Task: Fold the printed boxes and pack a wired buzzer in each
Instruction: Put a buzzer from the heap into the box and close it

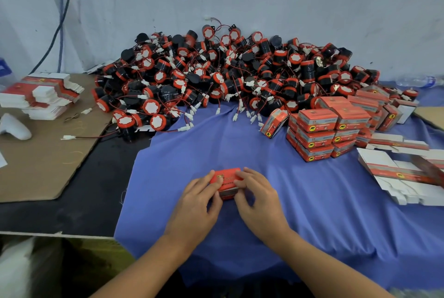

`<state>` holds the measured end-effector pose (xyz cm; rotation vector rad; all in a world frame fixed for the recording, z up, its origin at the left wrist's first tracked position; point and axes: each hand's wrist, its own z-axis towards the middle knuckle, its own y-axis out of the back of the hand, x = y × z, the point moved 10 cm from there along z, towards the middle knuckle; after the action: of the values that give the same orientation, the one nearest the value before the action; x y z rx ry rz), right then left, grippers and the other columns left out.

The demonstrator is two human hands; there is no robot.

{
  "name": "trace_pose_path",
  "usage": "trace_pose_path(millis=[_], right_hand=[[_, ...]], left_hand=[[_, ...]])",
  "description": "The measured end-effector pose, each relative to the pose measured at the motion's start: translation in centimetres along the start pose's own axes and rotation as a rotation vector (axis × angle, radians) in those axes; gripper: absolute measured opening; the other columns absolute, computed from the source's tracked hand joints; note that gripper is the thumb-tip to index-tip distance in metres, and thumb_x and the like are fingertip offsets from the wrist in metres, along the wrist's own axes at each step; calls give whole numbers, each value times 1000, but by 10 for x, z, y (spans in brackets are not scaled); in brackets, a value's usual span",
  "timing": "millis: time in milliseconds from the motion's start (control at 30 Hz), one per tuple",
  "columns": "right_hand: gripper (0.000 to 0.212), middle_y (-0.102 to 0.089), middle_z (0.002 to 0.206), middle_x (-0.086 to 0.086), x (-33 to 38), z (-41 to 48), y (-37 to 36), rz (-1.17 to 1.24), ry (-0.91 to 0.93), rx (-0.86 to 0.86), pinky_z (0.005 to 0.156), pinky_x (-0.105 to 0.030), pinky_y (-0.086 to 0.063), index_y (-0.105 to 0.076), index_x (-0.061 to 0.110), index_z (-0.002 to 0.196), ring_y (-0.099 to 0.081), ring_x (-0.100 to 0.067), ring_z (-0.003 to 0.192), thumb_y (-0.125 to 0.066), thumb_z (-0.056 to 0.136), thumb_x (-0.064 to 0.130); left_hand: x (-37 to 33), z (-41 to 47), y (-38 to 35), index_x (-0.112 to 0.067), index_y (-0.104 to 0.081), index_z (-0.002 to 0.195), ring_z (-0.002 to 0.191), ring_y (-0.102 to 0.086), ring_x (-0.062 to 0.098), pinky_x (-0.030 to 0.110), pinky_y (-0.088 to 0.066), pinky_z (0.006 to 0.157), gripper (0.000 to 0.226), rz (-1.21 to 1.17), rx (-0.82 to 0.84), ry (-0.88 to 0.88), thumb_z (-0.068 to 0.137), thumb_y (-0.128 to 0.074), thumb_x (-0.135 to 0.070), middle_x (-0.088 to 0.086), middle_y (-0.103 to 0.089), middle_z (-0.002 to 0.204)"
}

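Presently: one printed box [225, 183], on blue cloth [312, 213] at table front, pinched by left hand [200, 198] and right hand [255, 195]. Risk: flap buckles under uneven thumb pressure; buzzer wire, if inside, may snag the closure.

The left hand [198, 199] and right hand [259, 198] are seen bare, with slender fingers. Both forearms [153, 264] are left uncovered as far as they are shown.
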<state>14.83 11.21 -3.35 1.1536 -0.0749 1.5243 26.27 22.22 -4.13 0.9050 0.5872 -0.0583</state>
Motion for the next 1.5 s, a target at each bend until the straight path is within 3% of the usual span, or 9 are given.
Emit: trace_pose_path(millis=[267, 467, 600, 700, 867, 1000, 1200, 1333, 1500], right_hand=[[24, -57, 87, -4, 22, -2, -1, -317, 184, -51, 69, -38, -51, -67, 5, 86, -52, -24, 80, -65, 75, -15], [21, -55, 82, -3, 25, -3, -2, -382, 189, -35, 59, -37, -49, -69, 8, 85, -52, -23, 73, -69, 76, -11], [24, -52, 96, -2, 21, -3, -5, -343, 107, 22, 49, -36, -46, -65, 9, 90, -50, -22, 79, -62, 77, -11], [40, -47, 112, -5, 9, 0, -4, -246, -15, 42, 60, -37, -51, -69, 12, 111, -52, -23, 81, -56, 80, -10], [62, -43, 133, -2, 4, 17, 12, -161, -112, -55, 90, -31, -54, -56, 9, 140, -57, -20, 108, -58, 82, -9], [73, -27, 161, -11, -17, 52, 27, -227, -169, -58, 100, -28, -46, -36, 13, 157, -43, -26, 139, -61, 89, 0], [81, 14, 170, -13, -99, 84, 25, -270, -395, 137, 102, -32, -45, -1, 17, 164, -29, -29, 151, -54, 102, 11], [72, 1, 168, -25, -117, 84, 18, -304, -356, 101, 115, -39, -40, -6, 1, 161, -17, -38, 155, -47, 102, 4], [69, 6, 170, -13, -130, 80, 16, -266, -368, 38, 116, -32, -37, -5, 10, 163, -12, -24, 157, -43, 105, 12]], left_hand=[[-1, 3, -3, -14, -67, 131, 126, -55, 26, 41, -53, 101, 35, 48, -13, -1, 98, -67, -26, 6, -57, 145], [-3, 1, -7, -30, -63, 125, 125, -49, 26, 46, -61, 81, 34, 58, 1, -56, 95, -71, -16, 8, -54, 146], [7, 5, -9, -30, -66, 119, 121, -54, 9, 24, -52, 91, 24, -111, -38, 27, 95, -71, -30, -4, -57, 133], [11, 15, -6, -25, -73, 116, 108, -55, -4, 7, -41, 95, 20, -198, -58, 126, 97, -70, -22, -9, -50, 120], [-6, 61, -17, -19, -78, 116, 108, -59, 11, 26, -47, 101, 24, -288, -103, 255, 94, -71, -12, 2, -54, 119], [-43, 115, -38, -13, -78, 113, 92, -54, -6, 0, -39, 85, 20, -396, -148, 214, 94, -70, -8, -4, -52, 106], [-49, 176, -116, -11, -75, 99, 91, -60, 13, 5, -43, 77, 9, -391, 60, 205, 93, -69, -7, 5, -61, 104], [-41, 188, -142, -16, -73, 94, 89, -61, -4, 9, -47, 80, 14, -395, 88, 108, 92, -69, -3, -5, -64, 97], [-40, 181, -149, -20, -72, 106, 99, -62, -2, 8, -45, 86, 20, -429, 69, 49, 94, -67, -5, -8, -64, 107]])
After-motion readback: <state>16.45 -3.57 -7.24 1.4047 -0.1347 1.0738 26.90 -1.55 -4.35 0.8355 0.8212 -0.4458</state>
